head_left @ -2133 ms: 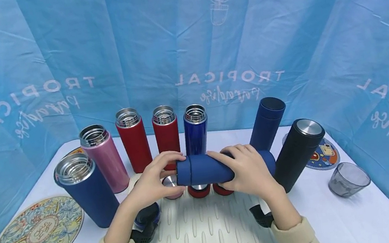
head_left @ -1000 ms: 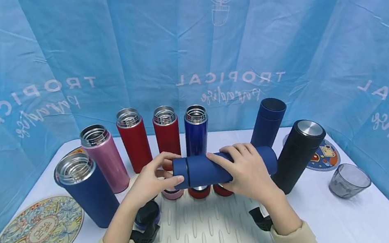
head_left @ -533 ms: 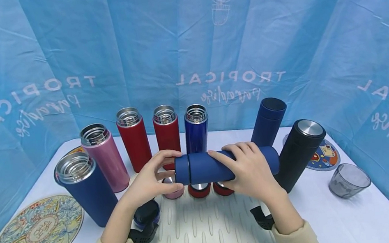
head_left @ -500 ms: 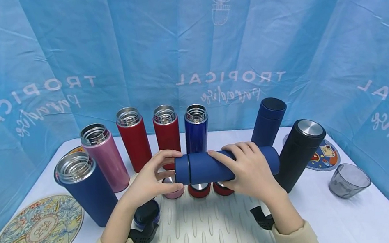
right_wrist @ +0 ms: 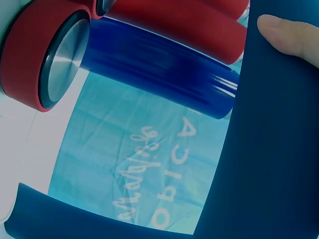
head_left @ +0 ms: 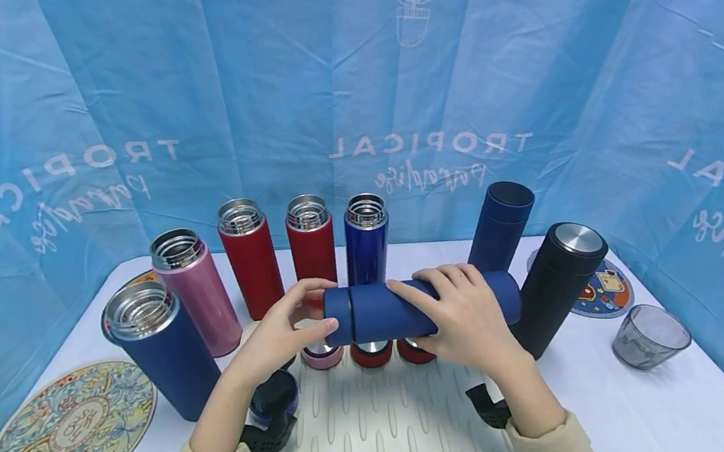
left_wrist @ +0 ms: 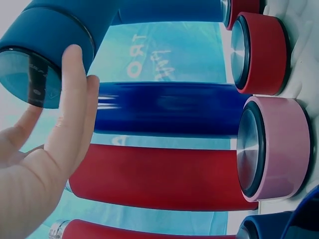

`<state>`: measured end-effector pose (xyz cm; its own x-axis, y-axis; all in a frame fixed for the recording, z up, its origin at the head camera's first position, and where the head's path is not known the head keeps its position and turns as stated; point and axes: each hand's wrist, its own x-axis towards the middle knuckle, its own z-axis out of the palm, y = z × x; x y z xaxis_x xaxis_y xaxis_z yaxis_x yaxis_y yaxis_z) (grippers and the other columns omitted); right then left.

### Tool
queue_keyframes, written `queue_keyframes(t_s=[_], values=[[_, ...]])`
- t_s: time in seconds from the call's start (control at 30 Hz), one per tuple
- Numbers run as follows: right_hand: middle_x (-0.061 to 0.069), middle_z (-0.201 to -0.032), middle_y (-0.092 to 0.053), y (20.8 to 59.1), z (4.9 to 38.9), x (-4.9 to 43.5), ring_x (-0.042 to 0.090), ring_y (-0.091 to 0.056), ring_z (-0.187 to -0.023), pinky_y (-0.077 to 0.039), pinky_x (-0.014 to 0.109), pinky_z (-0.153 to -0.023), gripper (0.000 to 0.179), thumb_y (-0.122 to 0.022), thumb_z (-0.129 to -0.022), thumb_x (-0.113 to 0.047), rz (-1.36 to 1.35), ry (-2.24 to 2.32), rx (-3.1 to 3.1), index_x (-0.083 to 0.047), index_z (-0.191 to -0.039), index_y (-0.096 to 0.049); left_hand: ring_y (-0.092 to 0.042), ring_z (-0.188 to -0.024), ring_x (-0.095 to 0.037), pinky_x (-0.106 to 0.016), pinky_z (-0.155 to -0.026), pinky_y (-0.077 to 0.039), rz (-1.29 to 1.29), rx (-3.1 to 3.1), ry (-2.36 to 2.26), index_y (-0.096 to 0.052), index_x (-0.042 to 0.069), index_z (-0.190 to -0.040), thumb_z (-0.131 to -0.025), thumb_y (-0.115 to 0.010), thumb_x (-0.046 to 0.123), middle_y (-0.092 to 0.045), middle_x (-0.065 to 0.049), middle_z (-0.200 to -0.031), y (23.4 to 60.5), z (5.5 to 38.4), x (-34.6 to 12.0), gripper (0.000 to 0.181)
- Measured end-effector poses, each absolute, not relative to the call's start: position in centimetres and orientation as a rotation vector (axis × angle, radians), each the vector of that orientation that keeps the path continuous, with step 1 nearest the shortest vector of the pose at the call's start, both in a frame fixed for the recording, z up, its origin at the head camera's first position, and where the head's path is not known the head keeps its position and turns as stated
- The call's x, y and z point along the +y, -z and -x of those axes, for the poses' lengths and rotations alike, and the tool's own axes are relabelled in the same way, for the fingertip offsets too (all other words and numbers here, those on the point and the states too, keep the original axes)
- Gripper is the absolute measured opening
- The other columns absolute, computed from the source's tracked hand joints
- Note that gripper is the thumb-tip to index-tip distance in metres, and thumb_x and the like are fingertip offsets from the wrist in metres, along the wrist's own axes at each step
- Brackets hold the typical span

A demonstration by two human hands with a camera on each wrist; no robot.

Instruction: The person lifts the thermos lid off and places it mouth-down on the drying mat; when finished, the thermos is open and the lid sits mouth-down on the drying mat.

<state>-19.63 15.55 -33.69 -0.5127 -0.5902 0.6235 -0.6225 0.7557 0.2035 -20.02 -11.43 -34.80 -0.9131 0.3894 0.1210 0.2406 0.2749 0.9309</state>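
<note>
A matte dark-blue thermos (head_left: 377, 312) is held sideways above the mat, its lidded end to the left. My right hand (head_left: 463, 314) grips the body from above, thumb along the near side; the right wrist view shows that thumb (right_wrist: 286, 37) on the blue wall. At the other end my left hand (head_left: 280, 336) holds the lid (head_left: 339, 312), thumb on its near side and fingers over the top. In the left wrist view the fingers (left_wrist: 75, 99) reach across the lid's side, and a thin dark seam separates lid and body.
Behind stand uncapped thermoses: wide blue (head_left: 169, 361), pink (head_left: 204, 302), two red (head_left: 253, 272) and glossy blue (head_left: 367, 248). A capped blue (head_left: 497, 226) and a black thermos (head_left: 555, 291) stand right, near a grey glass (head_left: 648, 336). Several lids, including pink (left_wrist: 289, 149), sit on the ribbed mat (head_left: 378, 440).
The thermos stays sideways at nearly the same height. My left thumb has moved up from the lid's underside onto its near side, as the fingers regrip. My right hand has barely moved.
</note>
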Motion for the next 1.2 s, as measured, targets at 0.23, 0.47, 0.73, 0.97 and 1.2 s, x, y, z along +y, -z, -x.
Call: queue_keyframes(t_s=[0.23, 0.47, 0.73, 0.97, 1.2], values=[[0.009, -0.107, -0.062, 33.66, 19.58, 15.55, 0.031, -0.057, -0.095, -0.044, 0.047, -0.086, 0.08, -0.085, -0.054, -0.044, -0.902, -0.053, -2.255, -0.028, -0.127, -0.055, -0.052, -0.106, -0.033, -0.046, -0.082, -0.051, -0.593, 2.338, -1.724, -0.038, 0.019, -0.134, -0.087, -0.061, 0.033, -0.043, -0.016, -0.13, 34.84, 20.0, -11.39, 0.054], [0.009, -0.108, -0.061, 33.61, 19.57, 15.84, 0.031, -0.056, -0.096, -0.043, 0.047, -0.086, 0.081, -0.084, -0.055, -0.047, -0.872, -0.041, -2.286, -0.028, -0.127, -0.054, -0.045, -0.117, -0.035, -0.047, -0.09, -0.047, -0.757, 2.342, -1.808, -0.038, 0.019, -0.134, -0.072, -0.077, 0.017, -0.04, -0.011, -0.134, 34.67, 19.89, -11.45, 0.074], [0.009, -0.108, -0.062, 33.56, 19.64, 15.87, 0.03, -0.056, -0.096, -0.043, 0.047, -0.087, 0.08, -0.083, -0.055, -0.045, -0.876, -0.043, -2.292, -0.029, -0.128, -0.054, -0.046, -0.116, -0.032, -0.048, -0.09, -0.047, -0.833, 2.399, -1.804, -0.049, 0.015, -0.125, -0.071, -0.077, 0.01, -0.046, -0.01, -0.127, 34.66, 19.95, -11.55, 0.061], [0.009, -0.108, -0.062, 33.61, 19.65, 15.83, 0.03, -0.057, -0.096, -0.044, 0.047, -0.087, 0.08, -0.084, -0.054, -0.045, -0.885, -0.048, -2.281, -0.029, -0.127, -0.054, -0.049, -0.111, -0.033, -0.041, -0.084, -0.051, -0.687, 2.397, -1.762, -0.044, 0.018, -0.13, -0.08, -0.07, 0.021, -0.048, -0.013, -0.124, 34.71, 19.9, -11.51, 0.057], [0.009, -0.108, -0.062, 33.57, 19.59, 15.79, 0.03, -0.057, -0.096, -0.043, 0.047, -0.087, 0.08, -0.084, -0.054, -0.045, -0.885, -0.05, -2.276, -0.029, -0.127, -0.054, -0.051, -0.107, -0.035, -0.043, -0.079, -0.053, -0.56, 2.406, -1.725, -0.043, 0.017, -0.131, -0.087, -0.061, 0.03, -0.047, -0.017, -0.124, 34.81, 20.02, -11.24, 0.049]])
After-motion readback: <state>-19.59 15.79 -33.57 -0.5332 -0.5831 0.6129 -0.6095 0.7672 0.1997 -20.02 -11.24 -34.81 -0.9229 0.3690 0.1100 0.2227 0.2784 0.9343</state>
